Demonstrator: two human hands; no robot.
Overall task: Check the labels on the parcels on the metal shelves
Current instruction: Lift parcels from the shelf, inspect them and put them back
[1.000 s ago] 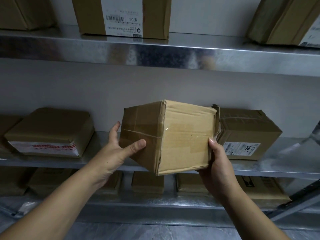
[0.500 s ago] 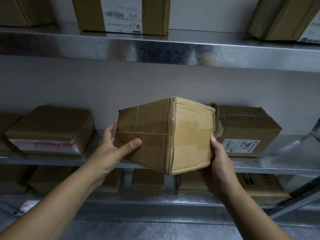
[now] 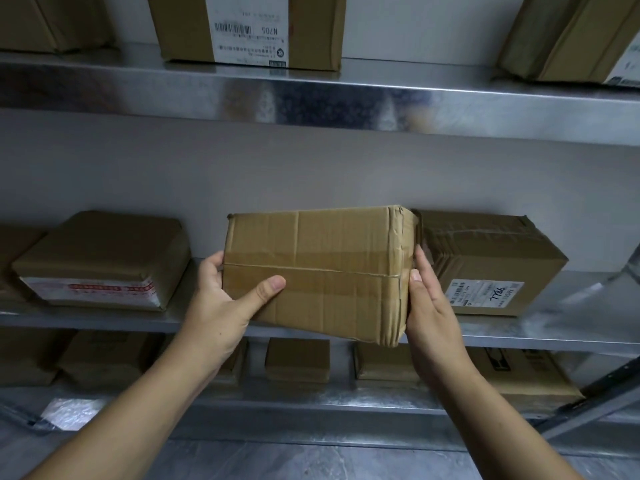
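Observation:
A taped brown cardboard parcel is held in front of the middle metal shelf. The broad face turned to me carries tape and no label. My left hand grips its left end, thumb across the front and fingers behind. My right hand holds the right end, its fingers laid along that end. Right of it a parcel shows a white label with handwriting. At the left lies a flat parcel with a red-and-white label.
The upper shelf carries a box with a barcode label marked N705, plus boxes at both ends. Several small parcels sit on the lower shelf. A grey wall stands behind the shelves, and a slanted metal brace runs at the lower right.
Both hands have turned the parcel: its corner edge swung to the right, and a broad taped side now faces me. The view shifted slightly.

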